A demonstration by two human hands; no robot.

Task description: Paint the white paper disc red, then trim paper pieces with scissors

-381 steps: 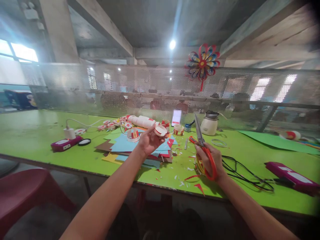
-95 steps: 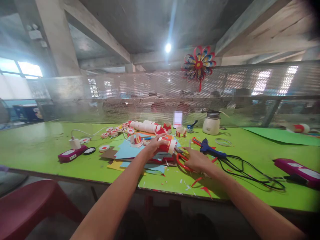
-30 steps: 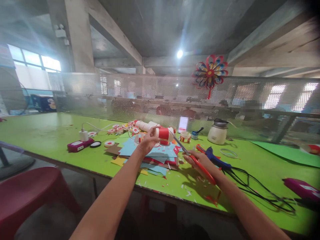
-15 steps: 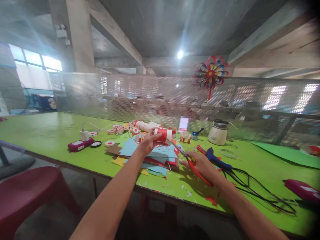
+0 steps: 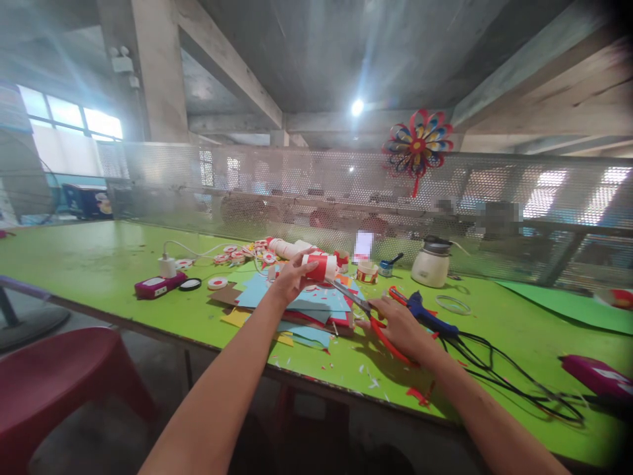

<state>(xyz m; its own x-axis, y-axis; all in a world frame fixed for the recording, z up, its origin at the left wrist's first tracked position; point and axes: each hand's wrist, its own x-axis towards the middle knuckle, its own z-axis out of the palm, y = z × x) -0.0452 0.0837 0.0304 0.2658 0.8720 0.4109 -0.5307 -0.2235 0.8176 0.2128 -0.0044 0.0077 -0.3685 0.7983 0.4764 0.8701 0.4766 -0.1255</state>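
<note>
My left hand (image 5: pixel 293 277) is closed around a red and white paper cup (image 5: pixel 322 268), held on its side above a stack of coloured paper. In my right hand (image 5: pixel 395 324) is a pair of scissors with orange handles (image 5: pixel 388 343). The blades point up and left, with their tips at the cup's right end; whether they touch it I cannot tell. Blue sheets of paper (image 5: pixel 316 303) lie on top of the stack below the cup. Small red and white scraps (image 5: pixel 373 381) are scattered on the green table (image 5: pixel 99 264) near my right hand.
A blue hot glue gun (image 5: pixel 430 316) with a black cable lies right of my right hand. Behind stand a white jug (image 5: pixel 430 265), a small blue jar (image 5: pixel 385 268) and a paper ring (image 5: pixel 366 272). A purple power strip (image 5: pixel 159 285) lies left, a perforated metal screen (image 5: pixel 277 204) behind.
The cup has shifted slightly left and turned a little in my left hand. My right hand and the scissors have moved slightly left with it.
</note>
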